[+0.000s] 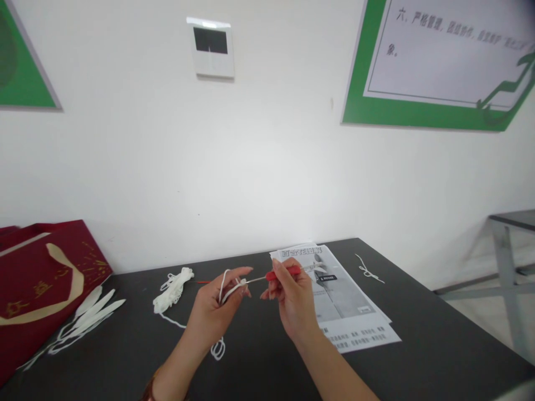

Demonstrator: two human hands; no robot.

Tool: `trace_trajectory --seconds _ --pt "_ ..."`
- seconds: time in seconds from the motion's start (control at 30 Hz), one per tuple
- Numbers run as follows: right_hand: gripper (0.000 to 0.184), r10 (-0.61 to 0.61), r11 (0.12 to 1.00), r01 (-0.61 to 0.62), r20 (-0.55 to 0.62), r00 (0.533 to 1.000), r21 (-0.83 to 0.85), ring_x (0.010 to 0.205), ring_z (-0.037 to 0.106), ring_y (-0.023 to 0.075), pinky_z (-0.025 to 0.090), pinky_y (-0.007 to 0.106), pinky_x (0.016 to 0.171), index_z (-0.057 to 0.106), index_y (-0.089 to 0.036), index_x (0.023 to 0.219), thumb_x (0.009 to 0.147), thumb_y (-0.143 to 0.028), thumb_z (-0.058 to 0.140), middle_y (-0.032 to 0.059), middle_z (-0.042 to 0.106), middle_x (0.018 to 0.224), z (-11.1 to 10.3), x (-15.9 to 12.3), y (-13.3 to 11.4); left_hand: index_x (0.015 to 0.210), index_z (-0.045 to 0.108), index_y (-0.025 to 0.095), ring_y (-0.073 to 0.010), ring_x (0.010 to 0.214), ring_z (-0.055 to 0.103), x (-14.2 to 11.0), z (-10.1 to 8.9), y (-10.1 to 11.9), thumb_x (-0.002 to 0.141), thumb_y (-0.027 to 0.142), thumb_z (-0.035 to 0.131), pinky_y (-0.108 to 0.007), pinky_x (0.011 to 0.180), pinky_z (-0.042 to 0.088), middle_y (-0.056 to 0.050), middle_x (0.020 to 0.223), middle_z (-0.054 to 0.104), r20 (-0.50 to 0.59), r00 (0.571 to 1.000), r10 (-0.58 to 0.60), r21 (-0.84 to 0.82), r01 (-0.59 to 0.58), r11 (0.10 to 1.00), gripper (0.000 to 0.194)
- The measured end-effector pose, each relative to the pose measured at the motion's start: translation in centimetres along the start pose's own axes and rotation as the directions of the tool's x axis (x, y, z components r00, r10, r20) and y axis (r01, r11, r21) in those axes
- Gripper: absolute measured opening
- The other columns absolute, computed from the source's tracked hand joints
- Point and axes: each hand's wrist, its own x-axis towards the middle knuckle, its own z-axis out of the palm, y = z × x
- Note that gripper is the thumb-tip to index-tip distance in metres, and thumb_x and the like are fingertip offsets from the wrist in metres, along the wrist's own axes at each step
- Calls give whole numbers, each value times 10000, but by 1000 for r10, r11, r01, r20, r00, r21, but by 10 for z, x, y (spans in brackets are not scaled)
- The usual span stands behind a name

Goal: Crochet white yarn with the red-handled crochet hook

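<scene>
My right hand (pixel 295 303) grips a crochet hook (pixel 288 272) by its red handle, the metal shaft pointing left. My left hand (pixel 217 306) pinches white yarn (pixel 234 289) at the hook's tip, with a strand looped over its fingers. The hook's tip meets the yarn there; whether a stitch sits on it is too small to tell. A bundle of white yarn (pixel 173 289) lies on the black table left of my left hand, with a strand trailing from it. A small loop of yarn (pixel 218 348) rests below that hand.
Printed sheets (pixel 346 312) lie behind and right of my right hand. A short tied piece of white yarn (pixel 368 273) is farther right. At the left stand a dark red bag (pixel 45 278) and several white leaf-shaped pieces (pixel 90 317). The wall rises behind the table (pixel 418 334).
</scene>
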Motion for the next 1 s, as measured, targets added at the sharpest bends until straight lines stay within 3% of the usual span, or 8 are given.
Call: trace_trajectory --seconds 0.13,0.33,0.5,0.7,0.87,1.0 --pt "288 45 999 -45 -9 999 -1 374 485 72 521 212 387 528 -179 682 750 -363 739 -62 588 484 0 -2 4 1400 384 279 -130 675 535 -2 3 1 859 244 573 -251 626 408 35 720 566 -68 998 -2 -122 -6 993 574" --pt "259 26 997 -24 31 999 -76 460 528 84 542 213 414 593 -161 724 780 -387 707 -42 590 556 -1 -4 11 1494 89 303 -134 666 565 -3 11 5 809 253 631 -261 641 432 56 685 558 -166 985 -54 -247 11 969 875" --pt "326 93 995 -94 22 995 38 479 521 81 525 194 400 619 -147 717 773 -459 692 -26 584 587 -2 1 9 1477 152 350 -85 596 514 -3 8 11 789 257 661 -207 563 396 30 802 603 -71 993 -96 -312 69 948 861" --pt "355 132 987 -135 32 991 83 490 502 80 539 199 414 612 -147 711 723 -481 733 -26 577 584 -2 3 5 1474 167 349 -79 579 486 -2 3 6 791 250 656 -192 511 375 17 844 581 -64 997 -50 -245 33 969 847" --pt "299 68 998 -68 25 997 3 505 523 85 542 205 443 620 -149 739 774 -434 701 -19 593 603 -3 2 9 1448 253 362 -71 526 438 -4 12 0 786 288 646 -195 447 306 18 871 543 -187 982 -19 -125 -4 992 774" --pt "267 19 996 -16 36 999 -86 502 554 92 561 235 477 636 -156 770 804 -418 672 -21 603 609 -4 0 11 1419 310 370 -72 548 443 -5 16 -1 805 295 621 -193 458 296 23 868 512 -205 978 -37 -87 19 996 692"
